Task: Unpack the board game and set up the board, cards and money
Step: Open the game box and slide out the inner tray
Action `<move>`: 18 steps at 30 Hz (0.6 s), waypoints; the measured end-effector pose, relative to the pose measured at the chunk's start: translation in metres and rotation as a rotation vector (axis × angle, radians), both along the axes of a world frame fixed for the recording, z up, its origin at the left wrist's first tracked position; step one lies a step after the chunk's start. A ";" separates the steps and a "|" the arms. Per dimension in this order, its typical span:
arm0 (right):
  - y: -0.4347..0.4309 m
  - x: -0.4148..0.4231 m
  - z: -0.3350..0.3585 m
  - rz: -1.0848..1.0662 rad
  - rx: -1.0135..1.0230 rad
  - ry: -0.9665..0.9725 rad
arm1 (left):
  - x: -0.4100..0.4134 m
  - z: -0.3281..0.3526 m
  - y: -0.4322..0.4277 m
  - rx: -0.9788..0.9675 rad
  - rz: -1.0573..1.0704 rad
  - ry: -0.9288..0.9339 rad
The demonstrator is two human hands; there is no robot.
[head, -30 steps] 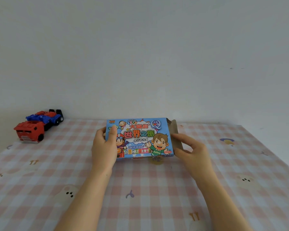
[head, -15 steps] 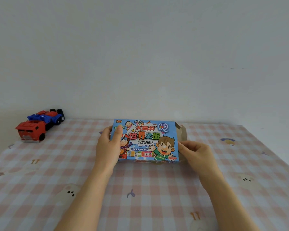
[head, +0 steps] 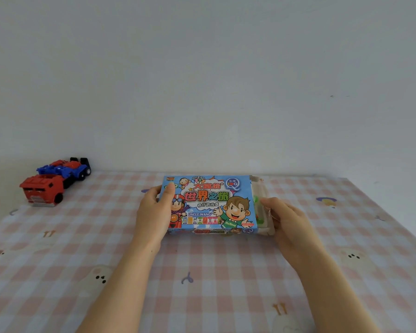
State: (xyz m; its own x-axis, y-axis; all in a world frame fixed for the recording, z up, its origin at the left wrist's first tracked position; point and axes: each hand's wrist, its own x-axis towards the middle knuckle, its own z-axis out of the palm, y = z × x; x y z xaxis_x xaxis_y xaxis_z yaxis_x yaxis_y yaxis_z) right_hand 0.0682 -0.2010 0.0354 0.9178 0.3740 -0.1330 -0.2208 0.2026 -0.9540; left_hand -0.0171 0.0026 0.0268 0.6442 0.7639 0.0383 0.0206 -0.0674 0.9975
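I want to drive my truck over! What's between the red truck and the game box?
In the head view, just bare checked tablecloth, then the left hand gripping the left end of the game box.

Single view: camera on the person's head, facing forward and slightly down.
Near range: pink-checked tablecloth (head: 202, 272) fills the lower half, plain white wall (head: 202, 80) the upper, blue cardboard game box (head: 209, 203) centred.

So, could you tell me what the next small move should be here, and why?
Probably the right hand should slide the clear tray out rightward, since it only partly pokes from the open end of the game box while the left hand grips the other end.
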 end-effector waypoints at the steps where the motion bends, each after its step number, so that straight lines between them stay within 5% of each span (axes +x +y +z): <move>1: 0.000 0.000 0.000 -0.006 0.003 0.001 | 0.000 0.000 0.000 -0.005 0.003 0.001; 9: -0.001 0.006 -0.003 -0.114 0.046 0.034 | 0.000 0.002 0.001 -0.040 0.008 -0.035; 18: 0.003 0.009 -0.013 -0.163 -0.182 -0.098 | 0.001 0.005 0.004 -0.199 -0.016 -0.129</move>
State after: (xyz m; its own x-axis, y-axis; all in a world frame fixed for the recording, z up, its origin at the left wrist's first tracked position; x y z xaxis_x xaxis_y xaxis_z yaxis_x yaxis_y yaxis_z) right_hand 0.0769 -0.1981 0.0223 0.9758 0.1984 -0.0915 -0.1036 0.0514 -0.9933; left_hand -0.0161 0.0064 0.0320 0.6558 0.7543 -0.0295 -0.1071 0.1316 0.9855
